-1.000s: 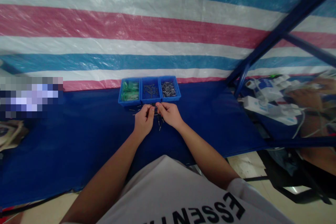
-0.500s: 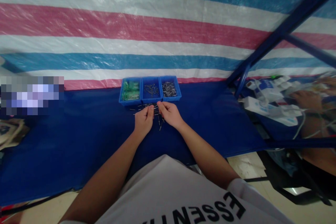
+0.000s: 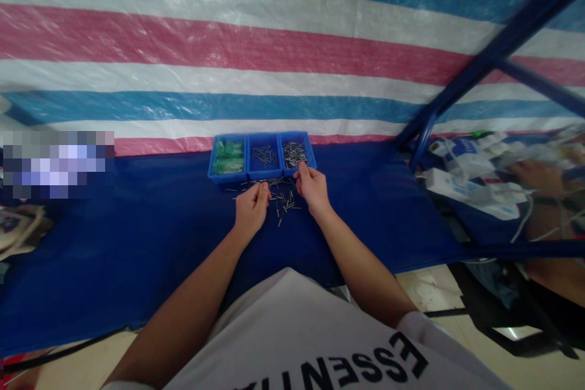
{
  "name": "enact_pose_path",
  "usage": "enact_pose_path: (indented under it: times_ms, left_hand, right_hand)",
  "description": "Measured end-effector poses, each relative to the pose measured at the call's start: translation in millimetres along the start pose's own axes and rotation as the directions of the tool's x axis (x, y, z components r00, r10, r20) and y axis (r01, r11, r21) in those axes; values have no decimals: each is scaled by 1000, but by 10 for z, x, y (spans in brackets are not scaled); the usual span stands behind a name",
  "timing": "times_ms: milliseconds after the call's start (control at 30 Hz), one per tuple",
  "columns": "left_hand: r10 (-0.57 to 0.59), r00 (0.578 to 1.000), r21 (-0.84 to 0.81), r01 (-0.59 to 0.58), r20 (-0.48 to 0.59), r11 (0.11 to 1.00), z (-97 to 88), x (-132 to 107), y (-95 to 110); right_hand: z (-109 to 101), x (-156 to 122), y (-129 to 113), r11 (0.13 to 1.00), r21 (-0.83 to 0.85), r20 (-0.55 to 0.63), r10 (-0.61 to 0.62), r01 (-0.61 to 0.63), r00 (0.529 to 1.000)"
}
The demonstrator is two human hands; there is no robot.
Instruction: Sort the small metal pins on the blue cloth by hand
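Note:
My left hand (image 3: 252, 207) is closed in a pinch, thumb uppermost, just in front of the middle compartment; what lies between its fingers is too small to make out. To the right, my right hand (image 3: 313, 190) has its fingertips pinched together at the front edge of the right blue bin (image 3: 312, 160), which holds many short silvery metal pieces (image 3: 294, 153). Slim metal pins (image 3: 286, 201) lie scattered on the table between and behind my hands. Similar thin pieces (image 3: 264, 155) lie in the middle bin (image 3: 264, 174), and green see-through pieces (image 3: 228, 155) fill the left bin (image 3: 211, 172).
A blue cover lies over the table (image 3: 137, 244). Behind it hangs a striped plastic sheet (image 3: 274, 79). A blue metal frame (image 3: 470, 67) slants up on the right, beyond which are white boxes (image 3: 470, 192) and a co-worker's blurred hand (image 3: 532, 173).
My right hand has moved right and away from me, parting from my left hand, to the right bin's front edge. More loose pins now show between them. My left hand has barely moved.

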State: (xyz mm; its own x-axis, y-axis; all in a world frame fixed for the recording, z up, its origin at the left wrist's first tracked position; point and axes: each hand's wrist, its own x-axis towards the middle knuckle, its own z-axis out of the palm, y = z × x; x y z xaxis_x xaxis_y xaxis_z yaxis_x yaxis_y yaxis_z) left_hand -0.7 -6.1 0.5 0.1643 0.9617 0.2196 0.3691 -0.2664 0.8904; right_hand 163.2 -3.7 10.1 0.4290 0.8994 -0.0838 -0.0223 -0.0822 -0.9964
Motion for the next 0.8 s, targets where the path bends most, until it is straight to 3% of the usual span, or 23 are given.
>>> enact_pose_path:
  times_ms: [100, 200, 367, 500, 800]
  left_hand:
    - [2, 1000, 7, -2, 2, 1000, -6, -1, 3]
    - [12, 1000, 10, -12, 6, 1000, -9, 0, 7]
    - [17, 1000, 19, -18, 10, 1000, -11, 3, 15]
    - [20, 1000, 27, -20, 14, 999, -17, 4, 22]
    - [31, 999, 63, -31, 12, 998, -14, 5, 31]
  right_hand:
    - [0, -4, -25, 999, -7, 26, -34, 35, 999]
    - [1, -25, -26, 977, -155, 103, -130, 145, 986]
    - [1, -95, -16, 771, -457, 342, -309, 444, 887]
    - [17, -142, -11, 632, -526, 504, -308, 569, 807]
    - [48, -157, 38, 516, -582, 598, -254, 629, 760]
